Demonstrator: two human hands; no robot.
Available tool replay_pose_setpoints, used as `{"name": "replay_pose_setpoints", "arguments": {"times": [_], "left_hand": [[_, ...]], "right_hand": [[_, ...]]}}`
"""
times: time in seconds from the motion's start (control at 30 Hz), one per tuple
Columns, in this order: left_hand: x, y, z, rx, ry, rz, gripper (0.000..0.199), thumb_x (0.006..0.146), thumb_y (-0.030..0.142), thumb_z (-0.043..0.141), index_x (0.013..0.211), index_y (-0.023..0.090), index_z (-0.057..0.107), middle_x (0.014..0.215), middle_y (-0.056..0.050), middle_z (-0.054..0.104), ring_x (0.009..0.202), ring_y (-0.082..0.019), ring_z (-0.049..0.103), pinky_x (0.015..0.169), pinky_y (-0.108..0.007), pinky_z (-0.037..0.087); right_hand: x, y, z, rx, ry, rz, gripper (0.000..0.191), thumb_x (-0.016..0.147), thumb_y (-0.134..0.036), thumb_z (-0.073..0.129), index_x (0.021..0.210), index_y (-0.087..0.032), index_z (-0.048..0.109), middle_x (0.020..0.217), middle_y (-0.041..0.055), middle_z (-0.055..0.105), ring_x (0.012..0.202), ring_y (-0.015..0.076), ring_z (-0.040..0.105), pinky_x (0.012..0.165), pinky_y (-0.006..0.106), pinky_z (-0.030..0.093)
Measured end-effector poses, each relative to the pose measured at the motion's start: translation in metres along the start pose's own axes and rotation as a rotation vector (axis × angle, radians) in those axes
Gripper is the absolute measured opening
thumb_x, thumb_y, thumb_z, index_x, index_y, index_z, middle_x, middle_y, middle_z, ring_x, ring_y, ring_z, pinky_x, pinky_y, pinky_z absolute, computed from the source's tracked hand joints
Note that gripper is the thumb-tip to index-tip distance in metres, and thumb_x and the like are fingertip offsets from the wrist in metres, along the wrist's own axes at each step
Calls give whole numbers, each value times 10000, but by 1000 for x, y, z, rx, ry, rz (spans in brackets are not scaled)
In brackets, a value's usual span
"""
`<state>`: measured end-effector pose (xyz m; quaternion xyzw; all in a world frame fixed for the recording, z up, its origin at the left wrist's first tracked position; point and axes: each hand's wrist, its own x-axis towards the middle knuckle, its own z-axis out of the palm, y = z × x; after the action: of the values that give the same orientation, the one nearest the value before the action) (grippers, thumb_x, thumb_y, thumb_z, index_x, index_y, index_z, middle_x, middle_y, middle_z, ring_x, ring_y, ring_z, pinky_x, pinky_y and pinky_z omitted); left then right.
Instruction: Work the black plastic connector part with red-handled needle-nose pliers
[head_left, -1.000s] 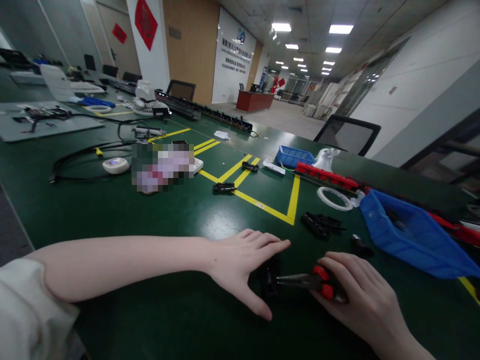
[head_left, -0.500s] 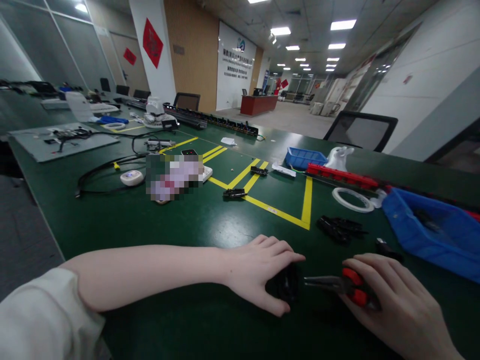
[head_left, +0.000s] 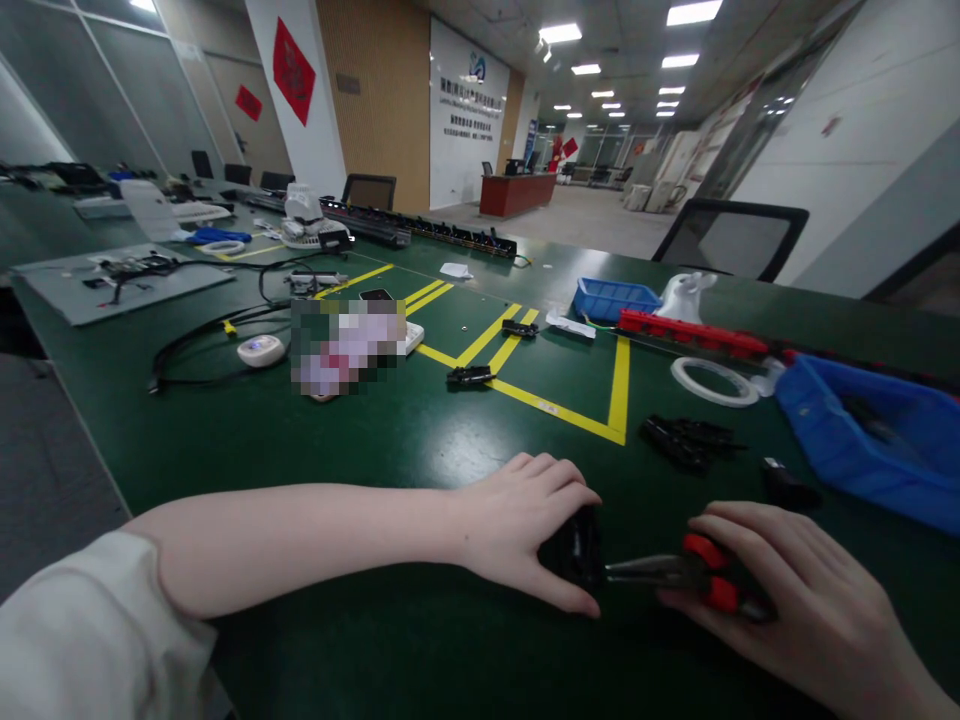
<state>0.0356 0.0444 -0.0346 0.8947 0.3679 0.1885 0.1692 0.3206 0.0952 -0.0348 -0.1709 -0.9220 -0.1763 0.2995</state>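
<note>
My left hand [head_left: 529, 525] is wrapped round a small black plastic part [head_left: 579, 548] on the green table, thumb on the near side and fingers on the far side. My right hand [head_left: 795, 590] grips long-nose pliers [head_left: 660, 572] by their red handles. Their metal jaws point left, and the tip meets or nearly meets the right side of the black part. Whether the jaws pinch anything cannot be made out. Beyond my right hand lie a heap of black parts [head_left: 690, 442] and a single black piece [head_left: 787, 487].
A blue bin [head_left: 862, 470] stands at the right, near a white ring [head_left: 714, 383] and a red strip [head_left: 694, 335]. Farther back is a smaller blue tray [head_left: 616, 300]. Yellow tape [head_left: 559, 408] marks the table, with black clips [head_left: 470, 376] on it. Cables [head_left: 195, 375] lie left.
The pliers' tip has come closer to the black part, closing the small gap between them. My left hand keeps its hold, with thumb and fingers shifted slightly. The camera view has tilted a little.
</note>
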Motion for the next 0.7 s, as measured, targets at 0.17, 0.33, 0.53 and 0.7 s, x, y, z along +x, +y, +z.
{"name": "replay_pose_setpoints", "arguments": {"times": [0.17, 0.33, 0.53, 0.7], "left_hand": [[3, -1, 3, -19, 71, 4, 797, 761, 634, 720, 1302, 94, 495, 1189, -138, 607, 1047, -275, 582, 922, -397, 475], [9, -1, 5, -39, 90, -5, 798, 714, 710, 710, 1219, 118, 530, 1121, -126, 632, 965, -276, 610, 849, -395, 497], [10, 0, 5, -43, 34, -31, 770, 697, 772, 669, 1131, 147, 548, 1009, -78, 623, 800, -225, 609, 663, -333, 478], [9, -1, 5, -13, 15, -10, 741, 684, 807, 648, 1037, 162, 557, 916, -46, 601, 733, -201, 589, 618, -318, 446]], "right_hand": [[-5, 6, 0, -6, -15, -64, 437, 906, -553, 539, 1096, -169, 626, 970, 142, 657, 828, 273, 655, 658, 403, 535], [-9, 3, 0, 22, -50, -4, 394, 949, -482, 476, 1166, -183, 614, 1038, 143, 667, 941, 307, 652, 755, 440, 537], [-2, -13, 1, 43, -39, 39, 296, 987, -336, 402, 1106, -169, 615, 1007, 126, 672, 910, 257, 651, 742, 389, 539], [-2, -16, 2, 29, -19, 76, 269, 972, -304, 421, 1122, -180, 606, 1052, 130, 654, 911, 247, 641, 744, 379, 528]]}}
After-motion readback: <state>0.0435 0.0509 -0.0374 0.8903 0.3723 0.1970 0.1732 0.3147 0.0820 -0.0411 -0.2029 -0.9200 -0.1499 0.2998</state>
